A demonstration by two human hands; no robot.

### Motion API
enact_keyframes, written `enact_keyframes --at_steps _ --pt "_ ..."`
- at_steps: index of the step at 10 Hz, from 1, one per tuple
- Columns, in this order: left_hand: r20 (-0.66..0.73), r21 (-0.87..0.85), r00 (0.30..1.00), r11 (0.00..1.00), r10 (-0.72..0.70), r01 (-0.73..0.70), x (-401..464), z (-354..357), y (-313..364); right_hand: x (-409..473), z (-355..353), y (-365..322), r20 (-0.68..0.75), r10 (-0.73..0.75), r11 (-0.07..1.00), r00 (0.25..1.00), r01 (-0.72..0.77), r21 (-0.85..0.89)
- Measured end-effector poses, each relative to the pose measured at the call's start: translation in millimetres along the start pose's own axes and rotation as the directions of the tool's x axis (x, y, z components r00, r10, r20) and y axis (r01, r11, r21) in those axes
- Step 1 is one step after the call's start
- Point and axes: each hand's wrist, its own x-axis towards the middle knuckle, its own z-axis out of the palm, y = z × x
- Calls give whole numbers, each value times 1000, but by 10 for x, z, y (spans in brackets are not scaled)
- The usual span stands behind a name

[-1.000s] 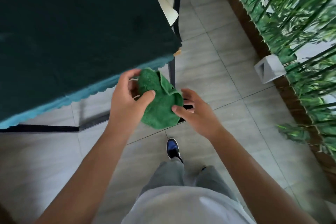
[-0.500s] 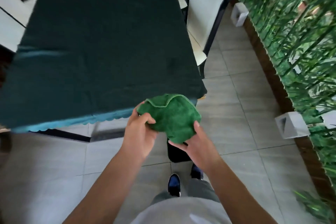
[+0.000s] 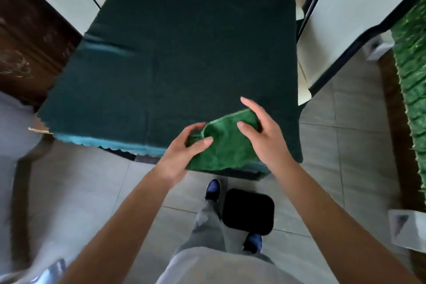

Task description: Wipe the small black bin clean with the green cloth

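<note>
The green cloth (image 3: 227,145) is bunched over the near right corner of the table; I cannot tell whether it touches it. My left hand (image 3: 184,152) pinches its left edge between thumb and curled fingers. My right hand (image 3: 265,134) lies against the cloth's right side with fingers straight and spread and the thumb on top. The small black bin (image 3: 247,211) stands on the tiled floor below my hands, between my two blue shoes, apart from the cloth. Only its dark, rounded square top shows.
A table under a dark green cover (image 3: 184,53) fills the middle. A white panel in a black frame (image 3: 345,18) stands to its right, with a green hedge wall (image 3: 412,76) and a white block (image 3: 405,228) beyond. A grey chair (image 3: 18,145) is at the left.
My view has lifted and the bin now shows on the floor. Both hands carried the cloth up over the table corner. My right fingers have straightened.
</note>
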Motion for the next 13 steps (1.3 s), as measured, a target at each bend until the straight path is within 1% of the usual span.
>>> enact_keyframes --at_steps 1,2,4,5,6,7,9,10,11,12,13 --pt "-91 186 991 980 93 -75 454 -152 161 453 133 -37 -3 13 999 1000 -13 -42" --pt "-137 229 983 969 124 -90 965 -359 354 899 272 -76 -22 58 996 998 -60 -61" --pt "-263 226 962 974 70 -9 1940 -725 554 1751 465 49 -117 156 977 981 -170 -125" --pt "-207 224 978 974 37 11 2294 -830 571 2167 554 264 -155 186 951 970 -217 -220" --pt "-130 391 990 920 45 9 2522 -927 552 2450 628 467 -159 225 920 961 -263 -290" --pt "-186 504 978 864 95 12 2748 -1017 490 2593 675 611 -168 242 879 956 -289 -378" --pt "-287 570 955 815 79 104 3027 -1123 368 2639 715 870 -189 241 844 952 -302 -443" --pt "-305 636 948 761 97 127 3076 -1176 347 2671 740 951 -203 184 812 962 -265 -520" --pt "-331 714 933 683 139 151 3129 -1237 342 2722 742 1023 -241 146 745 960 -267 -612" --pt "-369 716 921 670 123 197 3094 -1296 421 2678 742 979 -279 160 657 947 -313 -686" --pt "-399 704 909 675 122 219 3095 -1457 596 2737 735 901 -308 172 613 936 -347 -710"
